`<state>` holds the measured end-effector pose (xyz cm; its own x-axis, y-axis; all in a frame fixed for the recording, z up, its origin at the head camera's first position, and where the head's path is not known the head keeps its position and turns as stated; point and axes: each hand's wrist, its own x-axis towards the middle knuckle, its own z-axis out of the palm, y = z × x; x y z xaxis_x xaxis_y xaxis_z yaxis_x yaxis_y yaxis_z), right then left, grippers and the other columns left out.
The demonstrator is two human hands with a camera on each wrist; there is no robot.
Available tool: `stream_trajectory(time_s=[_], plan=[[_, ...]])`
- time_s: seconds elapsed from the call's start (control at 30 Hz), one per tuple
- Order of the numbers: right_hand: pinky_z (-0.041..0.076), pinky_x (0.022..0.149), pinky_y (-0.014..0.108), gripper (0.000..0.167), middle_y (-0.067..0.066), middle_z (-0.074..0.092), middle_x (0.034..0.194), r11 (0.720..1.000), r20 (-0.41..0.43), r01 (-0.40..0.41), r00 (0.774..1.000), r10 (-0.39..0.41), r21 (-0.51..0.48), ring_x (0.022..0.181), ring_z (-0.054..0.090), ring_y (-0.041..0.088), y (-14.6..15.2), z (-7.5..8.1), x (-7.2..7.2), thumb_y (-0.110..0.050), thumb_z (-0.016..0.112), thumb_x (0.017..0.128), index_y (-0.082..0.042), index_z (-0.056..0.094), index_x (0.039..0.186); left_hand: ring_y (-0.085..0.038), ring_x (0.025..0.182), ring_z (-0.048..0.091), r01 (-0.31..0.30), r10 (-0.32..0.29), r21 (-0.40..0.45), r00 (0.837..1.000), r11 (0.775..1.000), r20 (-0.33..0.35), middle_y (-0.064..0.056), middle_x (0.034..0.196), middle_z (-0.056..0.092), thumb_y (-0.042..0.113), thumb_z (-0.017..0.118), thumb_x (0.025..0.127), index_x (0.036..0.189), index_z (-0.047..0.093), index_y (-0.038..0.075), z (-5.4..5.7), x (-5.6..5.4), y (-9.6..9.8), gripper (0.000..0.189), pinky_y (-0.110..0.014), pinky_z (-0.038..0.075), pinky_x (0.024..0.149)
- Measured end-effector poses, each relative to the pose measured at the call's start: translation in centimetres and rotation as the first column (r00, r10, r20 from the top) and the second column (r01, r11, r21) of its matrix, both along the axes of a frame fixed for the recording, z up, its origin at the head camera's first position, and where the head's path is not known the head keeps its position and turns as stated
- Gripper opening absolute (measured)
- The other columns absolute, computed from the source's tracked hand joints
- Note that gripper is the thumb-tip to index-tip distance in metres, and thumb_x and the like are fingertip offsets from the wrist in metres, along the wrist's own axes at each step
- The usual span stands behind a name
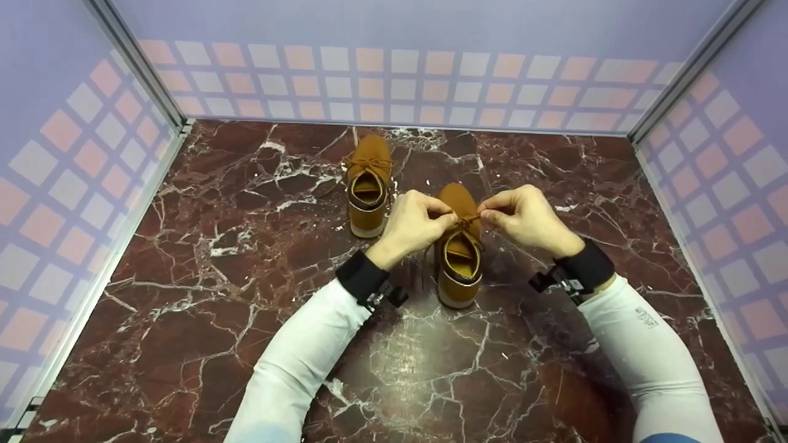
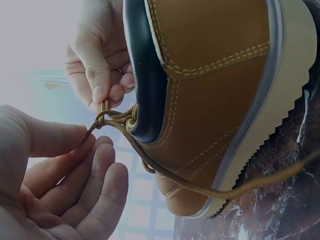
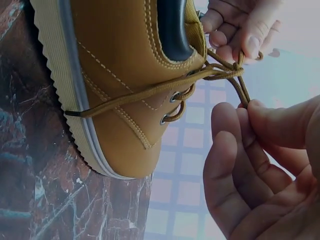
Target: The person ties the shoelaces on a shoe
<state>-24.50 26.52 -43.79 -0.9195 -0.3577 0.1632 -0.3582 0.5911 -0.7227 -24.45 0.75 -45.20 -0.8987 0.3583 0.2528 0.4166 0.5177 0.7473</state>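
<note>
A tan lace-up shoe (image 1: pixel 458 289) stands on the marbled surface between the two hands, toe pointing away. Above its tongue, my left hand (image 1: pixel 415 221) pinches a loop of the brown shoelace (image 2: pixel 175 177) between thumb and forefinger. On the other side my right hand (image 1: pixel 526 218) pinches another part of the same lace. Between the fingertips the lace crosses in a knot, seen close in the right wrist view, where a loose lace end (image 3: pixel 120 102) hangs down the shoe's side. The other fingers of both hands are loosely bent.
A matching tan shoe (image 1: pixel 367 218), its lace tied in a bow, stands farther back to the left. Walls with pink and white squares (image 1: pixel 406 61) enclose the dark red marbled surface (image 1: pixel 203 307) on three sides. Each wrist wears a black strap (image 1: pixel 363 275) with a small camera.
</note>
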Motion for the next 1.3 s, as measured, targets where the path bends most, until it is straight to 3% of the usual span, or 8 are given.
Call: stream_trajectory(time_s=[0.67, 0.77, 0.87, 0.97, 1.03, 1.13, 1.23, 1.3], plan=[[0.052, 0.062, 0.008, 0.012, 0.025, 0.086, 0.104, 0.992, 0.052, 0.123, 0.991, -0.125, 0.039, 0.068, 0.067, -0.005, 2.0, -4.8, 0.1, -0.003, 0.078, 0.102, 0.001, 0.088, 0.107, -0.028, 0.087, 0.083, -0.132, 0.135, -0.073, 0.990, 0.989, 0.035, -0.002, 0.092, 0.089, 0.022, 0.081, 0.094, 0.092, 0.093, 0.020, -2.8, -0.2, -1.2, 0.013, -0.040, 0.061, 0.078], [0.054, 0.061, 0.011, 0.013, 0.027, 0.085, 0.097, 0.989, 0.085, 0.144, 0.986, -0.142, -0.018, 0.065, 0.068, 0.000, 1.8, -5.2, 0.4, -0.004, 0.077, 0.104, 0.003, 0.087, 0.107, -0.029, 0.093, 0.084, -0.121, 0.124, -0.040, 0.990, 0.992, 0.064, -0.004, 0.098, 0.089, 0.021, 0.081, 0.097, 0.097, 0.093, 0.016, -3.2, -0.1, -1.2, 0.013, -0.042, 0.064, 0.085], [0.061, 0.066, 0.017, 0.019, 0.031, 0.082, 0.109, 0.961, 0.163, 0.228, 0.966, -0.202, -0.156, 0.072, 0.074, 0.007, 1.2, -5.6, 1.3, -0.007, 0.073, 0.107, 0.005, 0.083, 0.118, -0.030, 0.107, 0.084, -0.108, 0.103, 0.033, 0.985, 0.994, 0.136, -0.009, 0.114, 0.089, 0.025, 0.077, 0.103, 0.111, 0.090, 0.010, -3.3, 0.5, -1.1, 0.021, -0.044, 0.065, 0.100], [0.067, 0.097, 0.030, 0.040, 0.031, 0.069, 0.148, 0.880, 0.337, 0.344, 0.913, -0.232, -0.328, 0.114, 0.078, 0.023, 0.2, -5.6, 3.0, -0.015, 0.061, 0.115, 0.006, 0.064, 0.149, -0.032, 0.136, 0.074, -0.112, 0.064, 0.136, 0.946, 0.984, 0.318, -0.014, 0.144, 0.078, 0.033, 0.064, 0.114, 0.139, 0.077, 0.005, -3.2, 1.8, -0.8, 0.040, -0.046, 0.056, 0.123], [0.055, 0.125, 0.043, 0.056, 0.028, 0.045, 0.175, 0.802, 0.467, 0.415, 0.862, -0.196, -0.430, 0.152, 0.059, 0.033, -0.6, -5.3, 4.4, -0.023, 0.050, 0.120, 0.003, 0.040, 0.169, -0.033, 0.156, 0.059, -0.136, 0.012, 0.243, 0.891, 0.960, 0.453, -0.017, 0.164, 0.063, 0.039, 0.052, 0.119, 0.156, 0.062, 0.002, -2.9, 2.8, -0.5, 0.053, -0.048, 0.044, 0.136], [0.025, 0.144, 0.056, 0.070, 0.020, 0.009, 0.190, 0.719, 0.594, 0.463, 0.800, -0.087, -0.519, 0.175, 0.022, 0.039, -1.6, -4.8, 6.3, -0.034, 0.035, 0.123, -0.001, 0.007, 0.179, -0.034, 0.169, 0.042, -0.214, -0.090, 0.420, 0.799, 0.882, 0.595, -0.019, 0.175, 0.051, 0.045, 0.039, 0.122, 0.163, 0.053, 0.000, -2.4, 4.3, -0.1, 0.062, -0.049, 0.029, 0.143], [0.011, 0.147, 0.057, 0.075, 0.018, -0.003, 0.190, 0.698, 0.625, 0.454, 0.781, -0.012, -0.554, 0.179, 0.007, 0.038, -2.6, -4.6, 7.6, -0.042, 0.027, 0.123, -0.001, -0.004, 0.178, -0.032, 0.173, 0.034, -0.283, -0.172, 0.541, 0.746, 0.792, 0.643, -0.016, 0.178, 0.046, 0.049, 0.033, 0.122, 0.162, 0.054, 0.001, -2.1, 5.3, 0.4, 0.066, -0.049, 0.022, 0.146], [0.007, 0.147, 0.057, 0.077, 0.018, -0.004, 0.190, 0.706, 0.630, 0.437, 0.777, 0.017, -0.558, 0.179, 0.004, 0.038, -3.2, -4.6, 8.1, -0.046, 0.023, 0.123, 0.000, -0.005, 0.178, -0.032, 0.173, 0.033, -0.297, -0.206, 0.574, 0.730, 0.763, 0.651, -0.016, 0.177, 0.049, 0.051, 0.029, 0.122, 0.160, 0.056, 0.003, -2.1, 5.9, 0.7, 0.067, -0.050, 0.020, 0.146]])
